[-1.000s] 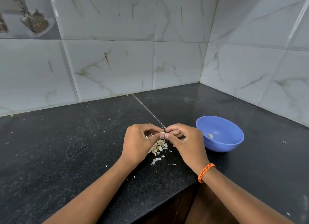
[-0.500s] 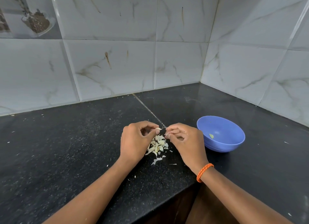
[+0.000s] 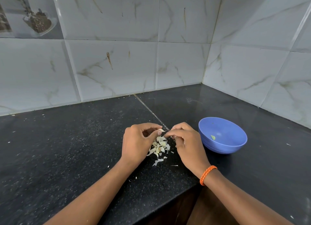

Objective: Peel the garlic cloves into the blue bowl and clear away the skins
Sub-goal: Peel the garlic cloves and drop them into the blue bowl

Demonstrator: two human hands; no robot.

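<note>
My left hand [image 3: 137, 143] pinches a pale garlic clove [image 3: 161, 130] between thumb and curled fingers. My right hand [image 3: 186, 141] is just to its right, its fingertips pinching a thin strip of skin [image 3: 165, 131] that runs to the clove. Below and between the hands lies a small pile of garlic skins [image 3: 159, 146] on the black counter. The blue bowl [image 3: 235, 144] stands to the right of my right hand, with one small pale-green piece [image 3: 213, 137] inside.
The black speckled counter [image 3: 67, 149] runs into a corner of marbled wall tiles [image 3: 117, 65] at the back and right. Its front edge [image 3: 168, 202] cuts diagonally below my forearms. Tiny skin flecks dot the counter. An orange thread band [image 3: 207, 174] is on my right wrist.
My hands, fingertips together a second ago, have drawn slightly apart. The clove now shows at my left fingertips and more of the skin pile is uncovered.
</note>
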